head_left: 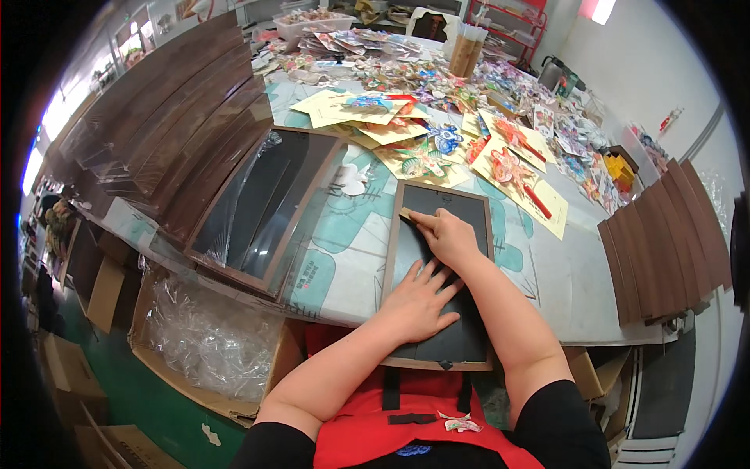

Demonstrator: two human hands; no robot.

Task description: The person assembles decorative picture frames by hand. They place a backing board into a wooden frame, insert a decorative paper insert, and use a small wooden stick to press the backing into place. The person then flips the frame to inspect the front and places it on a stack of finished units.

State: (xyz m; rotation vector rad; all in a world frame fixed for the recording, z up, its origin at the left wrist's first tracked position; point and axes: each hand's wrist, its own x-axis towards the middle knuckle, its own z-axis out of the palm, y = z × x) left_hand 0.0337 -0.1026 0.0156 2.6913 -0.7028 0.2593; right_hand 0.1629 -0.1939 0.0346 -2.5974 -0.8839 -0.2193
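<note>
A brown-edged picture frame lies on the table before me, its black back panel facing up. My left hand rests flat on that panel, fingers spread. Higher up, my right hand is closed, its fingers around a small tan piece against the frame's left edge near the top. What exactly the piece is, I cannot make out. Just beyond the frame are cream cards bearing colourful paper figures. A white paper cutout lies to its left.
Stacked brown frames rise on the left beside a plastic-wrapped frame. More frames stand at the right edge. Below the table, a cardboard box holds clear plastic wrap. Many cutouts cover the far table, around a container of sticks.
</note>
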